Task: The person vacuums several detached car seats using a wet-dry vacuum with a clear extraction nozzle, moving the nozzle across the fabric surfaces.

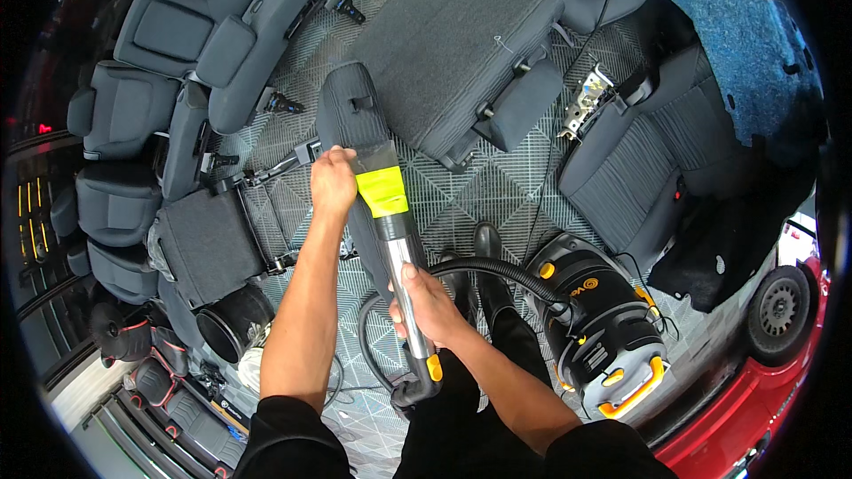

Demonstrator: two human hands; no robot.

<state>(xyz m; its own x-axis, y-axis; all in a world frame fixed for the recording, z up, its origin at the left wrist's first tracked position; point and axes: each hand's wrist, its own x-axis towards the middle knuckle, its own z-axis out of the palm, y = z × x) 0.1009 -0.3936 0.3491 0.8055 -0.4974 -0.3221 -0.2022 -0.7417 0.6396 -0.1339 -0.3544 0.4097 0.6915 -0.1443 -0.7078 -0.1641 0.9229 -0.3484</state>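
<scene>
Our right hand [424, 302] fingers clamp the vacuum wand [401, 266]; at eleven o'clock, left hand [333, 182] fingers grip the seat cushion [351, 111].

I am seeing the wearer's two bare forearms coming up from the lower edge. The left hand [333, 182] and the right hand [426, 302] are wearing no gloves, rings or watch that I can make out. Both arms are showing black short sleeves [288, 430] ending above the elbow, of plain, matte fabric with no visible print. Below, the legs are showing in black trousers [497, 337], loose and unmarked. At the feet I am seeing black, slightly glossy, rounded-toe shoes [486, 239]. I cannot tell laces or fastenings at this size.
</scene>
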